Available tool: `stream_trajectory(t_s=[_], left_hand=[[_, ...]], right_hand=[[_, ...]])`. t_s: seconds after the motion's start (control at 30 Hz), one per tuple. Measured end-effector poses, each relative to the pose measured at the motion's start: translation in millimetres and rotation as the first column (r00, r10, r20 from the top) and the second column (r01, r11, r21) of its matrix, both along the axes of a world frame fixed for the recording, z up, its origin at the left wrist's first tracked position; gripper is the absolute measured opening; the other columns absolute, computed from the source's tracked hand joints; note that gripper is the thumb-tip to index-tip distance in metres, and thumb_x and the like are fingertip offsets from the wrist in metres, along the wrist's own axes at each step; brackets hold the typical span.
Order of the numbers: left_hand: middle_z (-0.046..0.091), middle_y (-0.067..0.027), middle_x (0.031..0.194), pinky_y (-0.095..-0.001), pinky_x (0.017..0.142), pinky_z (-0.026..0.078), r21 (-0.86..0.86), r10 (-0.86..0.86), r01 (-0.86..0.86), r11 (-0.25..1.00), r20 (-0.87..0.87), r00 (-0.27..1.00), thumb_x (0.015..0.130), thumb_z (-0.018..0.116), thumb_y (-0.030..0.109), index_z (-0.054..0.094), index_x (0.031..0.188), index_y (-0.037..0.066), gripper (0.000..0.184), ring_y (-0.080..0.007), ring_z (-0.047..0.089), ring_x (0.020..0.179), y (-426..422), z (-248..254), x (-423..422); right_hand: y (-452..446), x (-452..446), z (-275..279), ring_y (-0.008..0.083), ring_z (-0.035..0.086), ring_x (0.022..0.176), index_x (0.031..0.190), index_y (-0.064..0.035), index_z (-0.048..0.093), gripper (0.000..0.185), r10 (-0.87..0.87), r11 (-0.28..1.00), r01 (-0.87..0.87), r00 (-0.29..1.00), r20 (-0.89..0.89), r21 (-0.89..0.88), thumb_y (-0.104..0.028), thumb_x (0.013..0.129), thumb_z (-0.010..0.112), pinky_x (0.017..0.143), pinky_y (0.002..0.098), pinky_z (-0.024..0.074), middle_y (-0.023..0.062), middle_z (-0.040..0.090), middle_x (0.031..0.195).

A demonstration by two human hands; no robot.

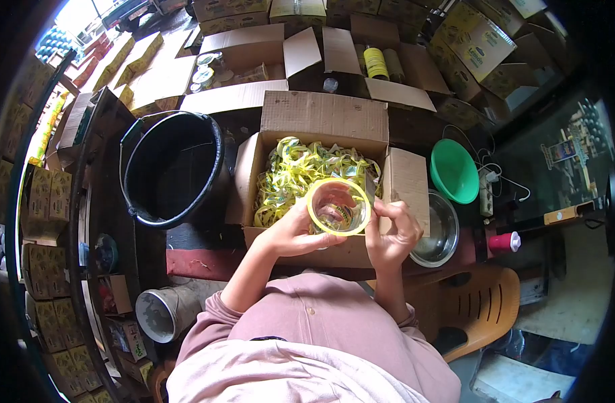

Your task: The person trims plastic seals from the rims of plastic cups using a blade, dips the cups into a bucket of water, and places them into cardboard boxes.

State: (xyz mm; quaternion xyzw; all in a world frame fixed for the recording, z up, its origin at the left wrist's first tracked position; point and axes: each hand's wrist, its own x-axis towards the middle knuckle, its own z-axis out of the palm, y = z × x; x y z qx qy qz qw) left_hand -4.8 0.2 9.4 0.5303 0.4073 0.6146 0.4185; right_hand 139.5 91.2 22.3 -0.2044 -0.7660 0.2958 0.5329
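- Nearest to the camera is a pale cloth (287, 376) at the person's front, and just beyond it the pink shirt (314, 312).
- The left hand (291, 232) grasps a clear cup (338, 209) with a yellow rim, the thumb along its near side. The cup is held above the near part of an open box (324, 111), with the rim turned up to the camera.
- The right hand (396, 228) is at the right side of the rim, thumb and forefinger brought close together; whether they pinch something thin, one cannot tell.
- Inside the box lie many tangled yellow strips (307, 164).
- Left of the box stands a black bucket (221, 144); to the right are a green bowl (455, 171) and, nearer, a clear bowl (438, 232).
- The step in hand seems to be fine finger work at the rim. The next move probably calls for a steady left hold, without squeezing the wall, and light, exact right fingertips.
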Motion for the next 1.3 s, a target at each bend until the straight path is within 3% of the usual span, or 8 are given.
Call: stream_trajectory(t_s=[0.07, 0.17, 0.27, 0.4, 0.5, 0.73, 1.0, 1.3], left_hand=[[0.045, -0.0105, 0.114, -0.0306, 0.082, 0.044, 0.043, 0.012, -0.009, 0.999, -0.07, 0.997, 0.071, 0.069, 0.008, 0.029, 0.127, 0.003, 0.069, -0.0163, 0.047, 0.101, 2.5, -0.1, -1.4], [0.045, -0.0092, 0.11, -0.0311, 0.082, 0.044, 0.047, 0.039, -0.04, 0.998, 0.018, 0.999, 0.068, 0.072, 0.008, 0.031, 0.124, 0.003, 0.07, -0.0156, 0.048, 0.099, 5.1, -1.9, -0.8], [0.044, -0.0078, 0.108, -0.0317, 0.084, 0.044, 0.048, 0.229, -0.243, 0.969, 0.206, 0.952, 0.064, 0.076, 0.008, 0.033, 0.12, 0.003, 0.07, -0.0159, 0.049, 0.099, 11.1, -8.9, 11.0], [0.042, -0.0068, 0.108, -0.0318, 0.083, 0.046, 0.135, 0.361, -0.361, 0.923, 0.028, 0.932, 0.061, 0.078, 0.007, 0.034, 0.118, 0.005, 0.073, -0.0175, 0.05, 0.098, 15.3, -21.3, 4.2], [0.042, -0.0067, 0.107, -0.0307, 0.081, 0.047, 0.132, 0.412, -0.414, 0.901, 0.043, 0.91, 0.06, 0.079, 0.008, 0.035, 0.117, 0.005, 0.072, -0.0172, 0.05, 0.097, 14.6, -22.2, 4.8], [0.045, -0.0081, 0.105, -0.0285, 0.075, 0.049, 0.129, 0.319, -0.318, 0.939, 0.015, 0.948, 0.06, 0.077, 0.005, 0.037, 0.115, 0.004, 0.068, -0.0168, 0.052, 0.093, 10.1, -13.5, 6.7], [0.047, -0.01, 0.109, -0.0305, 0.083, 0.047, 0.083, 0.31, -0.308, 0.948, -0.005, 0.951, 0.063, 0.075, 0.003, 0.036, 0.118, 0.003, 0.068, -0.0187, 0.051, 0.101, 7.9, -9.6, 0.5], [0.048, -0.0116, 0.111, -0.0329, 0.09, 0.042, 0.115, 0.31, -0.307, 0.945, -0.007, 0.951, 0.068, 0.069, 0.001, 0.03, 0.123, 0.003, 0.067, -0.0211, 0.05, 0.105, 8.9, -12.7, 4.5]], right_hand=[[1.7, -1.8, 2.4, 0.0153, 0.058, 0.059, 0.076, 0.0011, 0.061, 0.014, -0.003, 1.0, 0.003, 1.0, -0.017, -0.003, 0.008, 0.065, 0.065, 0.056, 0.024, 0.0455, 0.0085, 0.06, 0.066], [-0.2, -5.3, 6.8, 0.0163, 0.06, 0.057, 0.076, 0.0001, 0.062, 0.012, -0.016, 1.0, 0.016, 1.0, -0.007, 0.0, 0.006, 0.066, 0.067, 0.054, 0.0244, 0.0461, 0.0088, 0.061, 0.065], [-4.8, -9.8, 10.6, 0.0162, 0.06, 0.058, 0.076, -0.0004, 0.062, 0.013, -0.05, 0.999, 0.049, 0.999, 0.013, 0.017, 0.005, 0.066, 0.067, 0.054, 0.0246, 0.0466, 0.0088, 0.061, 0.066], [-9.1, -9.7, 6.5, 0.0164, 0.061, 0.059, 0.078, -0.0018, 0.063, 0.014, -0.126, 0.99, 0.126, 0.992, 0.002, 0.056, 0.004, 0.067, 0.068, 0.056, 0.0254, 0.0478, 0.0077, 0.061, 0.066], [-12.7, -8.4, 3.5, 0.0173, 0.061, 0.06, 0.079, -0.003, 0.063, 0.014, -0.139, 0.988, 0.135, 0.99, 0.041, 0.071, 0.003, 0.067, 0.068, 0.057, 0.0258, 0.0485, 0.0074, 0.062, 0.069], [-11.8, -11.5, 6.3, 0.0187, 0.061, 0.061, 0.079, -0.003, 0.063, 0.015, -0.143, 0.982, 0.134, 0.988, 0.058, 0.132, 0.003, 0.066, 0.067, 0.057, 0.0267, 0.0487, 0.0082, 0.062, 0.07], [-6.0, -8.9, 6.4, 0.0183, 0.061, 0.06, 0.079, -0.0022, 0.063, 0.015, -0.04, 0.998, 0.04, 0.999, 0.003, 0.041, 0.004, 0.066, 0.067, 0.056, 0.0264, 0.048, 0.0086, 0.062, 0.07], [-11.0, -10.8, 9.0, 0.0179, 0.059, 0.058, 0.082, -0.0038, 0.063, 0.019, -0.176, 0.95, 0.154, 0.983, 0.059, 0.271, 0.005, 0.065, 0.067, 0.054, 0.0269, 0.0475, 0.0064, 0.059, 0.068]])
